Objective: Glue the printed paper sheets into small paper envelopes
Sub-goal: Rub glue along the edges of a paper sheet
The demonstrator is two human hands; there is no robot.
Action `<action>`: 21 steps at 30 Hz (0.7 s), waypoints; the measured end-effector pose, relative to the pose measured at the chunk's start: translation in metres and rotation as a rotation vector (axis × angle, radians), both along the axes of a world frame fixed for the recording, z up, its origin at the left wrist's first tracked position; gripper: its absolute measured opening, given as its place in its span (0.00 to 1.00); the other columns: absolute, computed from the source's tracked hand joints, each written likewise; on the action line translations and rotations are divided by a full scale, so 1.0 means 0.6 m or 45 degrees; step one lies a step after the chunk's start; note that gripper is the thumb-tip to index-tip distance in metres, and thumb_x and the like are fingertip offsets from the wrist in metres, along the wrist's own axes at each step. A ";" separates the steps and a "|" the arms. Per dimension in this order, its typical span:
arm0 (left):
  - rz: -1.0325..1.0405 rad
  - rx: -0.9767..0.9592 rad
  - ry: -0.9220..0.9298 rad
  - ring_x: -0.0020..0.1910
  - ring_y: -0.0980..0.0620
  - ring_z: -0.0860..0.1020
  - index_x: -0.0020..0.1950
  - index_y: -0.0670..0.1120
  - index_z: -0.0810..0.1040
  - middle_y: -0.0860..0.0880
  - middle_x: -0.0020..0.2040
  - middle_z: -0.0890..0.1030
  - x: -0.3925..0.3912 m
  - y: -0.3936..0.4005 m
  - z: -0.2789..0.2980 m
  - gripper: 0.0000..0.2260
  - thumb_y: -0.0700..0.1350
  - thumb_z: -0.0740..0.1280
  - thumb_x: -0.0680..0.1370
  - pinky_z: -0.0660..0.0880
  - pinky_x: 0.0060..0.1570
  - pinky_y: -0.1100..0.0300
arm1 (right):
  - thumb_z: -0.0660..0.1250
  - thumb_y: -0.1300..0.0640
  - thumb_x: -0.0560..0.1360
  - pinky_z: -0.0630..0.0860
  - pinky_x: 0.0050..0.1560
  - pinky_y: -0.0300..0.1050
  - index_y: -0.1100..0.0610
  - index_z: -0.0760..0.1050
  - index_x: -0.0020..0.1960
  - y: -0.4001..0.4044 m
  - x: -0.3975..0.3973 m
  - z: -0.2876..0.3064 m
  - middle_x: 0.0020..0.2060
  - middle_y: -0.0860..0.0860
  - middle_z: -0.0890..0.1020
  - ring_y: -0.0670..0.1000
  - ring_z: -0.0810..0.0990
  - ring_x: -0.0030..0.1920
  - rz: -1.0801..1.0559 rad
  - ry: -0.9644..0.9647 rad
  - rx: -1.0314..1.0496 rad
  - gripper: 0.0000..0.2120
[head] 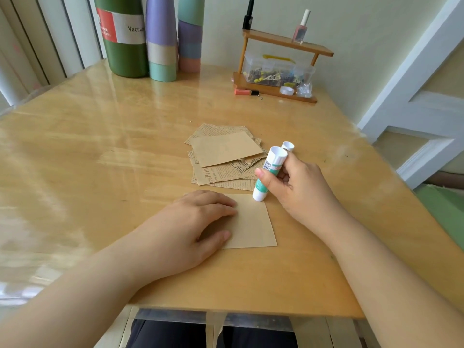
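Nearest the table edge, the left hand (200, 219) lies flat, palm down, fingers straight and loose, pressing on the left part of a plain brown paper sheet (253, 224) that sits square on the wooden table (100, 146). The sheet shows its blank side; no print is visible on it.

Just right of it, the right hand (293, 184) curls its thumb and fingers round a glue stick (267, 175), white with a green band, held tilted with its lower end touching the sheet's far right corner. Which end carries the glue I cannot tell.

One white cap (287, 145) stands on the table just behind that hand.

Beyond the sheet lies a loose pile of printed sheets (226, 156), newspaper-style lettering on brown paper, topped by one blank-side-up piece; the number in the pile is hard to count.

Far back on the left stand three tall things: a green flask (125, 38) and two stacks of pastel cups (162, 38). Far right, a small wooden rack (283, 59) holds two nail-polish bottles (300, 28) and a clear box of clips (276, 69).
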State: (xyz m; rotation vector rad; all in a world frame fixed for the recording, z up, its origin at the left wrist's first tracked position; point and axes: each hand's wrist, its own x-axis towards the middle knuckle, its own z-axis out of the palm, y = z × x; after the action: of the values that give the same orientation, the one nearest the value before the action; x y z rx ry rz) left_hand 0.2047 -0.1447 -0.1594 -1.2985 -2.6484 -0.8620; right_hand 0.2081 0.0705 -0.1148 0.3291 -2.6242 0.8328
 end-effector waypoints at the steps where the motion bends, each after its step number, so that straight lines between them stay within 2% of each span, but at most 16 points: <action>1: 0.002 0.003 0.002 0.62 0.61 0.69 0.63 0.50 0.76 0.58 0.63 0.74 0.000 0.001 0.000 0.22 0.58 0.56 0.75 0.63 0.63 0.64 | 0.65 0.51 0.76 0.64 0.29 0.31 0.46 0.62 0.36 0.000 0.002 0.000 0.27 0.33 0.74 0.43 0.69 0.28 0.008 -0.007 -0.004 0.15; 12: 0.004 -0.012 0.005 0.61 0.61 0.68 0.63 0.49 0.77 0.57 0.63 0.75 0.006 0.001 0.006 0.23 0.58 0.55 0.75 0.60 0.62 0.71 | 0.67 0.53 0.75 0.63 0.28 0.29 0.46 0.61 0.35 0.002 0.043 -0.005 0.28 0.34 0.74 0.42 0.69 0.27 0.043 0.011 -0.013 0.17; 16: 0.029 -0.003 0.002 0.60 0.61 0.69 0.62 0.48 0.77 0.57 0.62 0.75 0.007 0.001 0.006 0.23 0.58 0.55 0.74 0.63 0.61 0.68 | 0.67 0.52 0.75 0.62 0.28 0.29 0.47 0.61 0.34 0.003 0.054 -0.006 0.28 0.35 0.74 0.42 0.68 0.27 0.054 0.014 -0.008 0.16; 18: 0.059 -0.006 0.031 0.58 0.58 0.70 0.60 0.48 0.77 0.56 0.59 0.75 0.007 0.000 0.006 0.22 0.58 0.56 0.74 0.65 0.59 0.66 | 0.67 0.52 0.74 0.62 0.28 0.29 0.47 0.61 0.35 0.004 0.056 -0.008 0.29 0.35 0.74 0.42 0.68 0.27 0.057 0.011 -0.019 0.16; 21: 0.091 -0.016 0.063 0.55 0.57 0.70 0.58 0.47 0.78 0.55 0.55 0.75 0.008 -0.002 0.007 0.21 0.58 0.57 0.74 0.65 0.57 0.66 | 0.68 0.53 0.75 0.63 0.29 0.29 0.47 0.62 0.35 0.002 0.050 -0.009 0.25 0.42 0.72 0.42 0.68 0.28 0.063 0.012 -0.052 0.16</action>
State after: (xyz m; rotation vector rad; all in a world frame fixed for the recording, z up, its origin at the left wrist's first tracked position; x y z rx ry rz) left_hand 0.2097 -0.1459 -0.1552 -1.2039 -2.6478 -0.7949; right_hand 0.2383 0.0717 -0.1203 0.3876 -2.5963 0.8971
